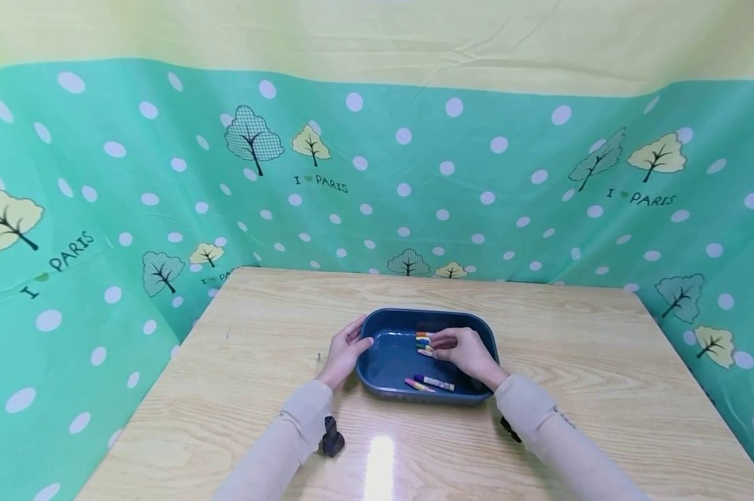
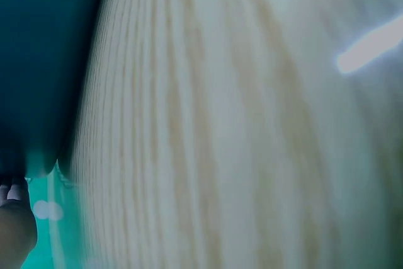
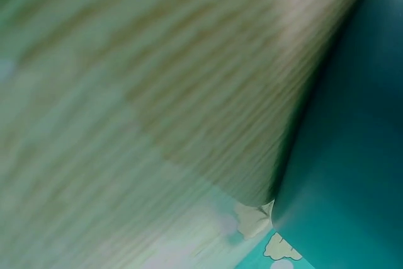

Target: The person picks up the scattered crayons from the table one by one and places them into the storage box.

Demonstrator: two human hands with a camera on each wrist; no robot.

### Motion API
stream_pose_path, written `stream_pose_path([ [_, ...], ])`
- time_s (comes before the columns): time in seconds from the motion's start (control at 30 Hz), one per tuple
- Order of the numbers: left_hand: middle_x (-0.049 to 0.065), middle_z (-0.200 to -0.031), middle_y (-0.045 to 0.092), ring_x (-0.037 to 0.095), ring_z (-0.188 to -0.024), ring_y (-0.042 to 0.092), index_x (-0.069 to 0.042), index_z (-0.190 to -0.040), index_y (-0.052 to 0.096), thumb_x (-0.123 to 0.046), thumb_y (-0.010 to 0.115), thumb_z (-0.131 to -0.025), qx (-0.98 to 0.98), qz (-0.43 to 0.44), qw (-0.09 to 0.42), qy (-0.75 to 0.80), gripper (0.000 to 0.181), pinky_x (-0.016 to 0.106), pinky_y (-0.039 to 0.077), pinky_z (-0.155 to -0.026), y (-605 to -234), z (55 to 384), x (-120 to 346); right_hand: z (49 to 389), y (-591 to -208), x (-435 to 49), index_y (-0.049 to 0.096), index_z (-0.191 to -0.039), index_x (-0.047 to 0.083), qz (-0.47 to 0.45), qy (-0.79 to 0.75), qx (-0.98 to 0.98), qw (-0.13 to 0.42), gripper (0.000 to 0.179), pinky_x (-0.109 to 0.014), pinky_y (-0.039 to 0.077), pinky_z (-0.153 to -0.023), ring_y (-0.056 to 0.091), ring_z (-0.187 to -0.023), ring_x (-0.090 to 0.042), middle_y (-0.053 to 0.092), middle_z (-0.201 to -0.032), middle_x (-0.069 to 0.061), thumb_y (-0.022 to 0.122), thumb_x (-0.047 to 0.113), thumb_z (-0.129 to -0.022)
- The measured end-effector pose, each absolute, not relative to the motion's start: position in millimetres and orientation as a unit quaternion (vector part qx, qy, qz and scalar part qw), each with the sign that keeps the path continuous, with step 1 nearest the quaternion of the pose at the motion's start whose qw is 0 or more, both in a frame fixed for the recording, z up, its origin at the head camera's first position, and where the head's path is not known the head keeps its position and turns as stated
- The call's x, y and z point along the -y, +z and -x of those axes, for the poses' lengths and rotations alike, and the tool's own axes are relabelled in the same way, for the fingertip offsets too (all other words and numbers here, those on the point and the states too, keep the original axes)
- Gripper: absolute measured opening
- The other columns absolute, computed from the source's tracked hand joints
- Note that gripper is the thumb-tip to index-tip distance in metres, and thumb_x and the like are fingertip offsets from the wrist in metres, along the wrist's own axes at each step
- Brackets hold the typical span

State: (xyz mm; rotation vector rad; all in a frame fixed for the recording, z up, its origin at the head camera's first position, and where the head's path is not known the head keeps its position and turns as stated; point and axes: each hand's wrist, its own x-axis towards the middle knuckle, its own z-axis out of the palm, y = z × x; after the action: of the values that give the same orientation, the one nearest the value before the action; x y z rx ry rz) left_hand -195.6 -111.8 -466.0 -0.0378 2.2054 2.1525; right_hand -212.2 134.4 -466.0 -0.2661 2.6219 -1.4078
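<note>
A dark blue plastic tray with rounded corners stands on the table. My left hand grips its left rim, thumb over the edge and fingers along the outside. Inside the tray, my right hand pinches a pale crayon at the end of a short row of crayons in orange, yellow and blue; the fingers partly cover the row. Nearer the front wall lie a purple-tipped crayon and a pink crayon. The left wrist view catches part of the left hand beside the tray wall.
Light wood-grain table surrounds the tray, with a bright reflection near the front. A green dotted cloth with tree prints hangs behind and at both sides. The right wrist view holds mostly table and the tray's outer wall.
</note>
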Motion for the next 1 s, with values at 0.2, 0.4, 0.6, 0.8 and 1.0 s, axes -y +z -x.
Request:
stream_pose_path([
  [0.2,0.024,-0.141,0.037,0.034,-0.131,0.036,0.003,-0.137,0.037,0.002,0.054,-0.086,-0.717,0.013,0.033,0.696,0.054,0.037,0.035,-0.107,-465,195,111,210,-463,-135,0.068,-0.104,0.003,0.101,-0.477,-0.869,0.082,0.027,-0.031,0.058,-0.077,0.067,-0.087,-0.018,0.071,-0.095,-0.008,0.069,0.002,-0.077],
  [0.4,0.023,-0.141,0.037,0.034,-0.131,0.036,0.001,-0.137,0.038,0.002,0.055,-0.086,-0.705,0.013,0.03,0.708,0.054,0.038,0.035,-0.107,-479,204,114,207,-449,-141,0.066,-0.107,0.004,0.121,-0.492,-0.858,0.084,0.026,-0.03,0.058,-0.077,0.067,-0.09,-0.019,0.07,-0.099,-0.009,0.066,0.005,-0.082],
  [0.6,0.02,-0.142,0.038,0.032,-0.131,0.037,-0.004,-0.138,0.039,-0.001,0.056,-0.087,-0.705,0.015,0.027,0.708,0.054,0.036,0.036,-0.107,-489,210,113,202,-431,-156,0.065,-0.11,0.002,0.131,-0.482,-0.864,0.071,0.029,-0.031,0.057,-0.078,0.066,-0.093,-0.02,0.068,-0.103,-0.011,0.066,0.01,-0.082],
  [0.8,0.023,-0.14,0.039,0.034,-0.129,0.039,-0.002,-0.137,0.041,0.0,0.055,-0.086,-0.711,0.019,0.016,0.703,0.053,0.038,0.037,-0.106,-490,209,114,189,-419,-176,0.063,-0.113,0.002,0.121,-0.486,-0.862,0.071,0.031,-0.03,0.057,-0.08,0.064,-0.099,-0.023,0.066,-0.109,-0.014,0.065,0.013,-0.084],
  [1.0,0.023,-0.139,0.04,0.035,-0.128,0.04,-0.001,-0.136,0.042,0.0,0.056,-0.085,-0.715,0.018,0.014,0.699,0.053,0.038,0.038,-0.105,-491,208,115,177,-410,-201,0.06,-0.117,0.0,0.11,-0.51,-0.852,0.035,0.035,-0.025,0.056,-0.081,0.063,-0.101,-0.023,0.064,-0.113,-0.017,0.063,0.015,-0.086],
])
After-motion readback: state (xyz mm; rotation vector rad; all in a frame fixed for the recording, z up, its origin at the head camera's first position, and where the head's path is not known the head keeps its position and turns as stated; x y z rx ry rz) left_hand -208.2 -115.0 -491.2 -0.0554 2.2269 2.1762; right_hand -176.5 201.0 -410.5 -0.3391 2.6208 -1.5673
